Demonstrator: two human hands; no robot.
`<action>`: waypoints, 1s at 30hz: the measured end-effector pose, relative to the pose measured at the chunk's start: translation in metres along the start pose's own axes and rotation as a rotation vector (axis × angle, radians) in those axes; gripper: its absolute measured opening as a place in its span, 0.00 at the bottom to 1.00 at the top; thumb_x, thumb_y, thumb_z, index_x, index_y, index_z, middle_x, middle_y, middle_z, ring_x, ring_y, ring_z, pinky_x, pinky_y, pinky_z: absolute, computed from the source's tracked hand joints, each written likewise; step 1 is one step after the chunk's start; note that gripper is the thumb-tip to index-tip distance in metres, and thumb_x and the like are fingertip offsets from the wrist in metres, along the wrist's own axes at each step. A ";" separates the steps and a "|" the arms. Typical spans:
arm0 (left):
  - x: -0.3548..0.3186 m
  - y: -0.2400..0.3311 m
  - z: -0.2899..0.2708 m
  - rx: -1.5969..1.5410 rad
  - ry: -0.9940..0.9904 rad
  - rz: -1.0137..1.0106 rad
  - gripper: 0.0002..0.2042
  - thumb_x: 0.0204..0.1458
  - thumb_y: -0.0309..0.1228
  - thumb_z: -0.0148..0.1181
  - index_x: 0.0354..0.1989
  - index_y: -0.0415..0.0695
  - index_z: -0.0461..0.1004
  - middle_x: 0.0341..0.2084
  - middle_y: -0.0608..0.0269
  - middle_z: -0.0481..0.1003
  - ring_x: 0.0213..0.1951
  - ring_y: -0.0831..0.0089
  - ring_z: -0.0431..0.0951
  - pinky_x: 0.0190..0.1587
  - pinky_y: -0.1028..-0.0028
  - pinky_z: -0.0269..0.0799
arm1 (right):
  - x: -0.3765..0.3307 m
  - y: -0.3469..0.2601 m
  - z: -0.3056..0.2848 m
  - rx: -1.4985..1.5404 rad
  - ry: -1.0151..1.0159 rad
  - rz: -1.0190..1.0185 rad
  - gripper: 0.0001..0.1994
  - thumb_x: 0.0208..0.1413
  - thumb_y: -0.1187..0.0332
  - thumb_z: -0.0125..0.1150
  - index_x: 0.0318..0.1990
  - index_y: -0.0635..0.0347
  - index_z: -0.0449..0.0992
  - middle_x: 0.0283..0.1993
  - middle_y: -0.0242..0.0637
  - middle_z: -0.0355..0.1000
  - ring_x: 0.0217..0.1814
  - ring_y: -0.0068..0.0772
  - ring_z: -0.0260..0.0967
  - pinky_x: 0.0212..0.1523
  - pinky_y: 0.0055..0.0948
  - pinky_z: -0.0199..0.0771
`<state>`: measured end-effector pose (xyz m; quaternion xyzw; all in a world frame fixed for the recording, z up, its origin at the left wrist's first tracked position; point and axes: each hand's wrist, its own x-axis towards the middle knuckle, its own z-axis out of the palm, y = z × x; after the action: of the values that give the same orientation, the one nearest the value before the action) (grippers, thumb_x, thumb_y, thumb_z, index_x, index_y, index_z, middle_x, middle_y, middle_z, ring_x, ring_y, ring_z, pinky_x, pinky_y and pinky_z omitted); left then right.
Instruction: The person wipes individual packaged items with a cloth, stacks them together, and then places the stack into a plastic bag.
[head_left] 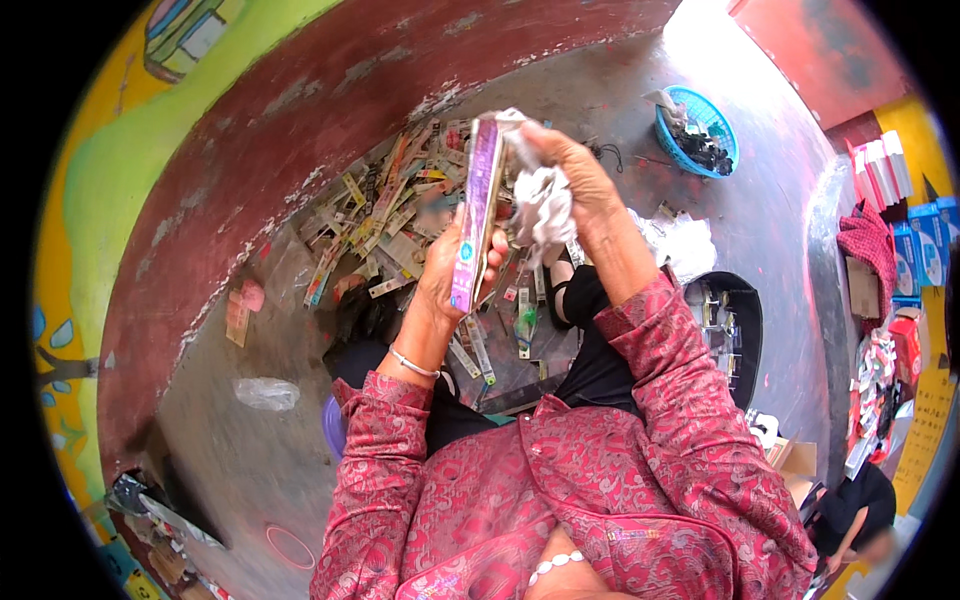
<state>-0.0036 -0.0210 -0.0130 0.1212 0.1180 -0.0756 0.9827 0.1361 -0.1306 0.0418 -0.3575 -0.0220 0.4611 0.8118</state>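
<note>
Box (479,205), lower half within curled left fingers (497,250); right fingers (548,142) clasp white wad (545,205).

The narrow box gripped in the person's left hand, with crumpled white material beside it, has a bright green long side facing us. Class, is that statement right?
Not quite: the colour is wrong. The head view shows the narrow box with a mainly purple long side. It is gripped in the left hand, with crumpled white material beside it.
</note>
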 end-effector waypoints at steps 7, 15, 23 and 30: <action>-0.004 -0.006 0.020 0.401 0.015 0.104 0.25 0.54 0.50 0.45 0.51 0.42 0.60 0.34 0.55 0.72 0.35 0.70 0.75 0.36 0.69 0.75 | 0.005 0.002 -0.005 -0.305 0.011 -0.147 0.14 0.46 0.75 0.61 0.42 0.67 0.70 0.35 0.35 0.73 0.32 0.24 0.71 0.33 0.22 0.74; -0.010 -0.002 0.020 0.568 -0.075 0.142 0.26 0.47 0.35 0.59 0.52 0.37 0.58 0.35 0.53 0.71 0.31 0.72 0.75 0.32 0.75 0.75 | 0.004 -0.005 0.000 -0.417 0.069 -0.086 0.10 0.52 0.72 0.54 0.41 0.68 0.70 0.33 0.36 0.72 0.29 0.23 0.70 0.30 0.23 0.72; -0.011 -0.002 0.018 0.559 -0.027 0.166 0.23 0.51 0.35 0.54 0.52 0.38 0.58 0.36 0.53 0.71 0.31 0.73 0.74 0.31 0.76 0.75 | 0.010 -0.017 -0.015 -0.500 0.274 -0.383 0.09 0.55 0.70 0.52 0.39 0.66 0.71 0.31 0.36 0.72 0.25 0.20 0.68 0.26 0.20 0.70; -0.005 -0.007 0.010 0.588 0.078 0.244 0.20 0.52 0.30 0.53 0.52 0.40 0.58 0.36 0.56 0.72 0.28 0.74 0.75 0.31 0.74 0.75 | -0.002 0.022 0.025 -1.513 -0.130 -1.332 0.07 0.42 0.72 0.56 0.32 0.55 0.75 0.31 0.34 0.71 0.34 0.35 0.69 0.35 0.32 0.69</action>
<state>-0.0074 -0.0295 -0.0038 0.4160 0.1134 0.0164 0.9021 0.1095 -0.1111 0.0484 -0.6677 -0.5481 -0.2025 0.4614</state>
